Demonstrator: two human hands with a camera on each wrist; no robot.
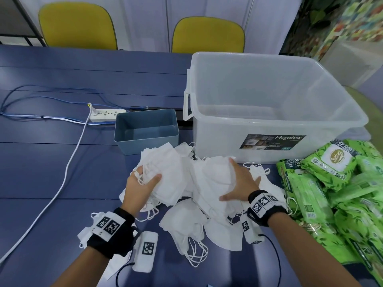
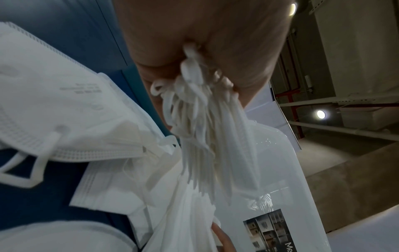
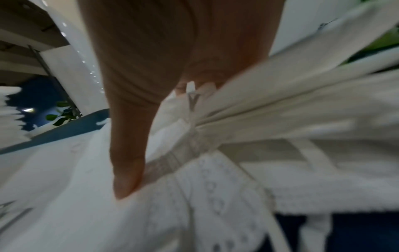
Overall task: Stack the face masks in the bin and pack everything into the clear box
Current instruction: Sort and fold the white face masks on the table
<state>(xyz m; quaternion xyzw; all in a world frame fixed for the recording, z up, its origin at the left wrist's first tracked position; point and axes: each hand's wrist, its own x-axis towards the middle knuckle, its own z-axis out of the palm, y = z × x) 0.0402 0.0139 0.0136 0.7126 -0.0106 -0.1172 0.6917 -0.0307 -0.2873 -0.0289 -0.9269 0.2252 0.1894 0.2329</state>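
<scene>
Left hand [image 1: 141, 187]: tight round one bunch of face masks [image 1: 172, 172] over the table [image 1: 51, 162], loops [image 2: 205, 127] hooked on it. Right hand [image 1: 240, 183]: tight round another bunch. Could drop the big floppy bunches, or snag on tangled loops. Nothing yet in clear box [image 1: 217, 141]. Nothing in small bin [image 1: 145, 145] beside it.

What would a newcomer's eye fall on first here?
The messy heap of white face masks in the middle of the blue table, with the left hand and right hand each holding a bunch of them. Behind it stand the big clear box and, to its left, the small blue bin, both empty; bright green wipe packs pile up at the right.
</scene>
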